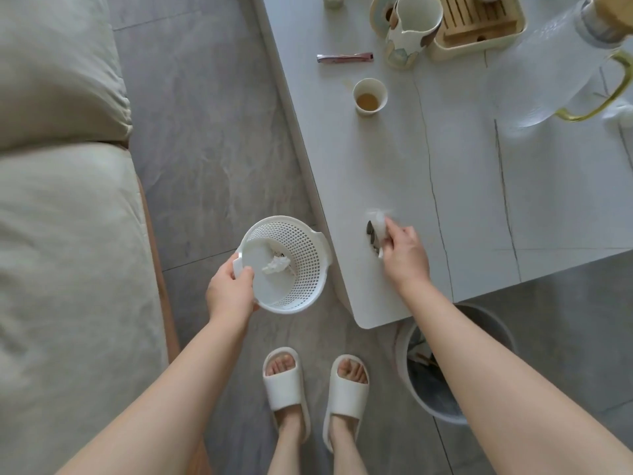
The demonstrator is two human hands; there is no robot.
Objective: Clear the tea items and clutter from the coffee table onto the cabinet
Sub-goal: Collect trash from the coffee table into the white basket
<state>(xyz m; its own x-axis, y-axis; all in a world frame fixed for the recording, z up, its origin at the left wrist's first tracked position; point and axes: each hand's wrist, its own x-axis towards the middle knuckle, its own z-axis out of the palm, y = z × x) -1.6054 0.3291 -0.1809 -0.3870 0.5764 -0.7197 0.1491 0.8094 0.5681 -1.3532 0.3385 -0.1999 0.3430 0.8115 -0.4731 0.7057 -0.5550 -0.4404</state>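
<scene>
My left hand (229, 289) grips the rim of a white perforated basket (301, 248), held over the floor beside the coffee table (462, 186). A crumpled tissue (274, 265) lies inside the basket. My right hand (404, 252) pinches a white tissue (378, 221) on the tabletop near its front corner, with a dark spoon-like piece (370, 233) right beside the fingers. Farther back stand a paper cup with tea (369, 97), a sachet (344, 57), a patterned pitcher (412, 27), a bamboo tea tray (479, 25) and a glass jug (561, 66).
A grey-green sofa (61, 200) fills the left side. A waste bin (435, 378) stands on the floor under the table's near corner. Another small cup (333, 0) and a round dish (380, 12) sit at the far edge. My slippered feet are below.
</scene>
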